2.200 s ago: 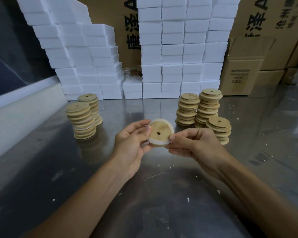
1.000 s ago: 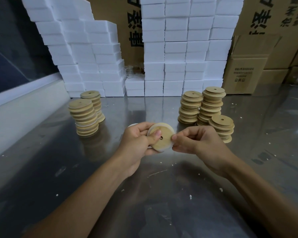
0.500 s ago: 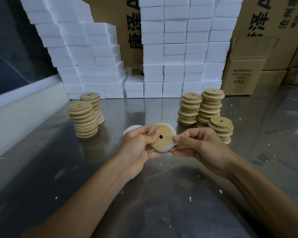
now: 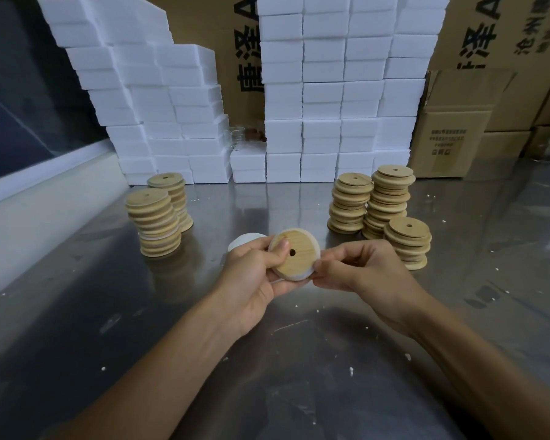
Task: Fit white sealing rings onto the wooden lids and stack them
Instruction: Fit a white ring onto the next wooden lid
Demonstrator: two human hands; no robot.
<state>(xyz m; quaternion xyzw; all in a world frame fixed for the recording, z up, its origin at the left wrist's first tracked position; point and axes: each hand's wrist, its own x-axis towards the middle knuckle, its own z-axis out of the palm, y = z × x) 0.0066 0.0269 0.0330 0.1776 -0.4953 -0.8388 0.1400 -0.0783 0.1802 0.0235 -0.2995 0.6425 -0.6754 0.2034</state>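
A round wooden lid [image 4: 297, 254] with a small centre hole is held above the steel table [image 4: 108, 312], a white sealing ring [image 4: 299, 275] showing along its lower rim. My left hand [image 4: 254, 274] grips the lid's left side, thumb on its face. My right hand [image 4: 359, 268] pinches its right lower edge. A white disc-like piece [image 4: 243, 242] peeks out behind my left fingers. Two lid stacks [image 4: 158, 225] with white rings stand at left. Three bare lid stacks [image 4: 378, 211] stand at right.
White foam blocks [image 4: 331, 100] are piled along the back, with cardboard boxes [image 4: 451, 134] behind and to the right. A pale wall ledge [image 4: 29, 217] runs along the left. White crumbs dot the table surface.
The lid has been turned slightly in my hands, and the white ring now shows along its lower rim. A white piece has come into view behind my left fingers.
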